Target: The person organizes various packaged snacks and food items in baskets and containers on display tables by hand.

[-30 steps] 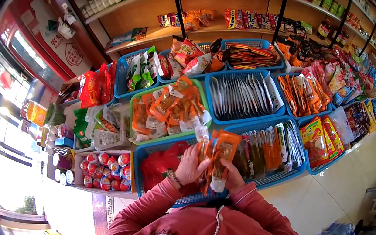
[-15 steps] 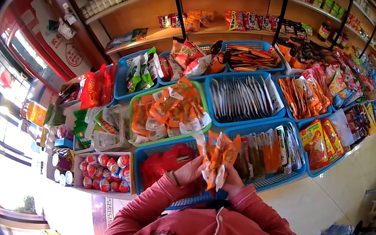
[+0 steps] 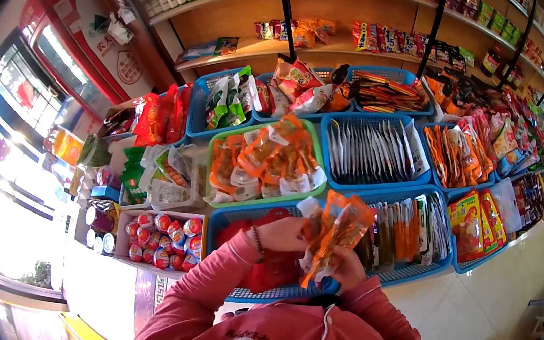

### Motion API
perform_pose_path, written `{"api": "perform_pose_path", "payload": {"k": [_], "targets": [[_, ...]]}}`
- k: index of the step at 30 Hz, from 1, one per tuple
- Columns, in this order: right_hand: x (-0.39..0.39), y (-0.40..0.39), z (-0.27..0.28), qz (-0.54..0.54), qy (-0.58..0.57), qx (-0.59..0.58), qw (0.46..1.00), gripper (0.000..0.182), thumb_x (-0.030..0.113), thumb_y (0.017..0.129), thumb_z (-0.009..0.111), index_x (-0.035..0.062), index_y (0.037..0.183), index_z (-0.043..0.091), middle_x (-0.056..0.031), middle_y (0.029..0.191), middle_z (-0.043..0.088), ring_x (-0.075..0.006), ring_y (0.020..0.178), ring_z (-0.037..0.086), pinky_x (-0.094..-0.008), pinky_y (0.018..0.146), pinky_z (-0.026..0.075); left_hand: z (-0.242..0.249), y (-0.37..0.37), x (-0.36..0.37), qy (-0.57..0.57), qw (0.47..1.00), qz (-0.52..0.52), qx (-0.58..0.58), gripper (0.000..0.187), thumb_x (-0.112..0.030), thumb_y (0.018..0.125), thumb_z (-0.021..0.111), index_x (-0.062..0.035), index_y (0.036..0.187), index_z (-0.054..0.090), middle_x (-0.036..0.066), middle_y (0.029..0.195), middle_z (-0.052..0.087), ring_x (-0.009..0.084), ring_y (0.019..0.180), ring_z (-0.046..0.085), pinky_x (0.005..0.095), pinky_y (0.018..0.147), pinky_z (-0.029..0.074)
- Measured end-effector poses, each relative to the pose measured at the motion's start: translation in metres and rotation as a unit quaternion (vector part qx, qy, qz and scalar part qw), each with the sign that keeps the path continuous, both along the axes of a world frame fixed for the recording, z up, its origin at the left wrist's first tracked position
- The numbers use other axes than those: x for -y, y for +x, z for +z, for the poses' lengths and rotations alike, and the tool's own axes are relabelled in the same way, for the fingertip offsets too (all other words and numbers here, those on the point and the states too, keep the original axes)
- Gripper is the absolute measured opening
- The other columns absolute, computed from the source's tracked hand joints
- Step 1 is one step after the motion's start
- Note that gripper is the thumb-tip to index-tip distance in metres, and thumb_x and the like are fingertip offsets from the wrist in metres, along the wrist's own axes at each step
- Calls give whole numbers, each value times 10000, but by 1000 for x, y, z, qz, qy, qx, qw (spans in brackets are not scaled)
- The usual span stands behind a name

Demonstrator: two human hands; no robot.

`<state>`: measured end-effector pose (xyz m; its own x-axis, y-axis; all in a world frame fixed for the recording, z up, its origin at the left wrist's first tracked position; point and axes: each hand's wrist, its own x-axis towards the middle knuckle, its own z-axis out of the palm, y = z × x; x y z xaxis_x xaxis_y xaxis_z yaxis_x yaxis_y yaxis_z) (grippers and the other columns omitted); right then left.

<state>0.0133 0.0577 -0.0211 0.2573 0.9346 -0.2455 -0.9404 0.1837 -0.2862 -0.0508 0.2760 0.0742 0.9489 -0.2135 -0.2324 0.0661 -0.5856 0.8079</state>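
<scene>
Several orange-and-clear snack packets (image 3: pixel 341 227) are bunched upright between my two hands, above the front baskets. My left hand (image 3: pixel 281 232), with a dark bracelet at its wrist, has its fingers closed at the packets' left side. From below right, my right hand (image 3: pixel 348 268) grips the lower part of the bunch. Under my hands, red packages (image 3: pixel 274 265) lie in a blue basket, partly covered by my left hand and sleeve. Just behind, a green-rimmed basket (image 3: pixel 211 156) is heaped with similar orange packets.
To the right stands a blue basket (image 3: pixel 402 274) of upright packets. Behind it, another blue basket (image 3: pixel 333 167) holds a row of silvery packets. A box of red-and-white egg-shaped sweets (image 3: pixel 165 242) sits at the left front. Shelves (image 3: pixel 328 48) of goods line the back.
The view has shifted, so the baskets appear farther right. My left hand has risen against the packets, and the bunch now leans and fans out to the right.
</scene>
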Motion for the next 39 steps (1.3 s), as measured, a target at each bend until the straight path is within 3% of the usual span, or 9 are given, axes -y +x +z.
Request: {"api": "perform_pose_path", "payload": {"k": [9, 13, 16, 17, 19, 25, 30, 34, 39], "targets": [[7, 0, 8, 8, -15, 61, 998, 550, 123, 837, 606, 24, 1338, 401, -138, 1252, 550, -275, 1141, 556, -416, 962, 462, 24, 7, -15, -100, 990, -87, -49, 334, -283, 811, 649, 2, 976, 593, 202, 915, 629, 291, 870, 630, 349, 748, 485], [5, -2, 14, -27, -44, 42, 998, 517, 107, 849, 598, 18, 1325, 415, -144, 1260, 550, -278, 1120, 571, -421, 944, 475, 24, 45, -76, 213, 953, 170, 132, 428, -366, 813, 637, -49, 1101, 622, 181, 1029, 617, 281, 967, 607, 390, 795, 491], [2, -3, 10, -26, -27, 26, 999, 491, 76, 860, 583, 12, 1319, 421, -144, 1257, 551, -279, 1112, 575, -422, 941, 478, -6, 88, -123, 437, 807, 318, 238, 533, -402, 786, 642, -131, 1233, 537, 156, 1293, 499, 340, 1239, 431, 498, 990, 369], [1, -2, 10, -19, -8, 16, 1000, 479, 59, 866, 575, 9, 1317, 422, -144, 1253, 552, -279, 1110, 577, -423, 942, 478, -11, 98, -136, 455, 819, 318, 142, 595, -441, 787, 645, -169, 1291, 482, 140, 1413, 373, 319, 1345, 280, 544, 1037, 270], [3, -3, 10, -32, -22, 36, 999, 469, 42, 871, 564, 6, 1317, 423, -142, 1254, 550, -278, 1112, 576, -417, 937, 484, -14, 103, -152, 406, 871, 275, 11, 673, -476, 773, 657, -174, 1328, 424, 162, 1343, 458, 328, 1287, 382, 546, 1002, 314], [0, -3, 17, -29, 10, 25, 999, 484, 59, 877, 566, 1, 1328, 399, -145, 1258, 545, -271, 1112, 578, -388, 927, 495, -23, 95, -152, 305, 896, 324, 14, 734, -475, 750, 669, -130, 1333, 386, 165, 1154, 602, 360, 1039, 591, 508, 859, 450], [-5, -1, 18, -17, 16, 22, 999, 484, 51, 873, 571, 7, 1324, 403, -144, 1252, 550, -268, 1102, 584, -395, 920, 499, 2, 101, -172, 89, 950, 297, -35, 496, -470, 740, 725, -34, 965, 653, 143, 1216, 560, 211, 993, 608, 396, 808, 511], [-4, 0, 13, 6, 13, 43, 999, 482, 40, 866, 578, 14, 1318, 413, -134, 1237, 560, -256, 1097, 587, -390, 920, 499, -13, 131, -173, 408, 868, 282, 37, 761, -626, 705, 677, -84, 1230, 580, 127, 1385, 441, 244, 1218, 479, 496, 957, 410], [-3, -2, 13, -26, 1, 33, 999, 478, 36, 865, 579, 18, 1316, 418, -126, 1236, 564, -250, 1096, 588, -386, 921, 499, -16, 125, -161, 391, 887, 245, -35, 943, -607, 691, 698, -165, 1431, 318, 120, 1354, 474, 285, 1222, 474, 533, 947, 390]]}}
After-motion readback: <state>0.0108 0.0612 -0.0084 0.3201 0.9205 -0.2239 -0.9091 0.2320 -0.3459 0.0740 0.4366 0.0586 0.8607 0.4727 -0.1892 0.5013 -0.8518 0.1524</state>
